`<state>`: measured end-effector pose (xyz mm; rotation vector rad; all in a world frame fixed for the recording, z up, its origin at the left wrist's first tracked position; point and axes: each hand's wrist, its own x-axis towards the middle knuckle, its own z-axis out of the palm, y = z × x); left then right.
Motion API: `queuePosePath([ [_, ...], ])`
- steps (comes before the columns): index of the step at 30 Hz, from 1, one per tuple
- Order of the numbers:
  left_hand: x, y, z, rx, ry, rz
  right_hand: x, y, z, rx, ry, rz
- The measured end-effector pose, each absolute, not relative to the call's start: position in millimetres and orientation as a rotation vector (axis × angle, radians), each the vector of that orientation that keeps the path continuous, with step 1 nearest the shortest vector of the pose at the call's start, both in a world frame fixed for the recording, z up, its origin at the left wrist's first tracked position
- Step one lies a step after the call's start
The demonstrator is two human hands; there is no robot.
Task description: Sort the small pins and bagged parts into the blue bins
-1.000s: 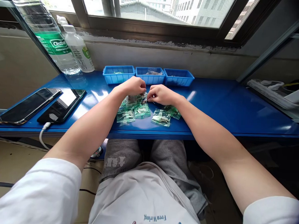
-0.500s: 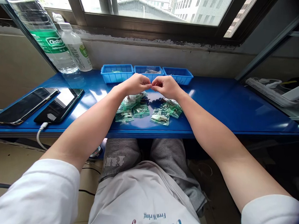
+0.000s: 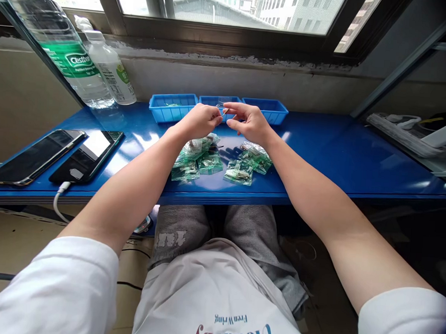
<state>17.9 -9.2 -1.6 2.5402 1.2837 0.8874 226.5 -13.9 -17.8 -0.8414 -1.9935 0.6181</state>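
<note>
Above the desk, my left hand is closed in a pinch on a small, thin metallic piece whose exact kind is too small to make out. Close beside it, my right hand has its thumb and fingers apart, the index fingertip near the piece's far end. Below the hands lie small clear-and-green plastic bags with little metal parts inside: a left heap and a right group, with one bag nearest the front edge. Behind the hands stands the middle blue bin, partly covered by them.
A left blue bin and a right blue bin flank the middle one. Two phones lie at left, the nearer phone plugged into a white cable. A large water bottle and a smaller bottle stand at back left.
The fingertips of both hands were together; now my right hand's fingers have spread and lifted slightly away. The thin metallic piece now shows at my left fingertips.
</note>
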Motion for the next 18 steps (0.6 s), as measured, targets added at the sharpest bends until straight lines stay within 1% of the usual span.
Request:
queuePosePath([
  [10,18.6,-7.0,-2.2,2.537,1.420,0.859,234.1,-15.0,-13.9,-0.848,-2.143,0.675],
  [13,18.6,-10.4,1.9,2.514,1.474,0.795,235.1,-14.4,-13.0,-0.879,-2.156,0.666],
  [15,17.3,-14.3,6.5,2.497,1.488,0.724,237.8,-9.9,-14.1,-0.951,-2.130,0.592],
  [18,13.6,-19.5,13.1,2.476,1.448,0.581,247.5,3.3,-18.6,-1.147,-2.050,0.392],
])
